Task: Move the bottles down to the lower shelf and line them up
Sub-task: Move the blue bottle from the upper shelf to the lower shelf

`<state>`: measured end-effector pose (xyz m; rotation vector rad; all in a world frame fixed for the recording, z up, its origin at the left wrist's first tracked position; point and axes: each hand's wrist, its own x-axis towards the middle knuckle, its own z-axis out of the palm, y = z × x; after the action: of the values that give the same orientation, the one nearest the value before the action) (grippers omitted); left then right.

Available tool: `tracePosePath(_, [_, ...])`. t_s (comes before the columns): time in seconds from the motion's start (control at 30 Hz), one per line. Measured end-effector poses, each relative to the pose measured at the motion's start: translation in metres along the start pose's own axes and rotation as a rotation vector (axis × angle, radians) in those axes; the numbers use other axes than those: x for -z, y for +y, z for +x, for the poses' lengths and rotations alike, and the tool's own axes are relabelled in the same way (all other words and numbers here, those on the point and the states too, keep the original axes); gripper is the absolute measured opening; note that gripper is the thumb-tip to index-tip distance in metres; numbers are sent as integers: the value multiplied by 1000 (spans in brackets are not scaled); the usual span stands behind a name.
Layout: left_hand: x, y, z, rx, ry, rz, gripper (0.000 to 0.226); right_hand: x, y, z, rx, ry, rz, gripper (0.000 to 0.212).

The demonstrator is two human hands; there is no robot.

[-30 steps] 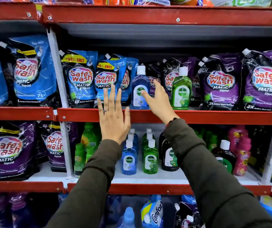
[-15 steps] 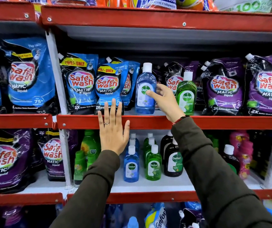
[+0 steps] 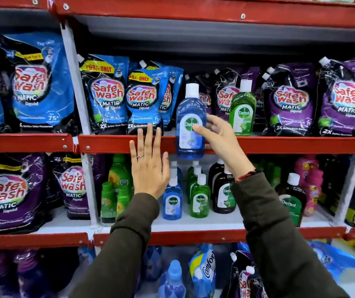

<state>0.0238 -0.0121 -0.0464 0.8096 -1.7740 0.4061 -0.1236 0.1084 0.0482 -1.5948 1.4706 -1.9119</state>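
My right hand [image 3: 219, 143] grips the blue Dettol bottle [image 3: 190, 121] upright, in front of the red upper-shelf edge [image 3: 279, 145]. My left hand [image 3: 148, 166] lies open and flat against that edge. A green Dettol bottle [image 3: 242, 108] stands above among Safewash pouches [image 3: 107, 95]; the white lower shelf [image 3: 215, 222] holds Dettol rows [image 3: 200, 198].

Blue Dettol bottle [image 3: 190, 123], white cap, upright, held in front of the upper shelf's red edge [image 3: 279, 145]; green Dettol bottle [image 3: 242, 112] apparently standing upright on that shelf.
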Motion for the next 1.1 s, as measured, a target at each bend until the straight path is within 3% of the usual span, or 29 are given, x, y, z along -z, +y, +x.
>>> tracePosePath(0.37, [-8,-15,-87,80,-130,-41,64,-18,93,-73,-91,-4,-48,40])
tracePosePath(0.83, [-54,-34,-221,225,-623,-11,62,-56,201,-113,-306,-68,-65,38])
tracePosePath(1.1, [-53,-42,-228,138,-633,22,55,-66,215,-108,-371,-99,-62,44])
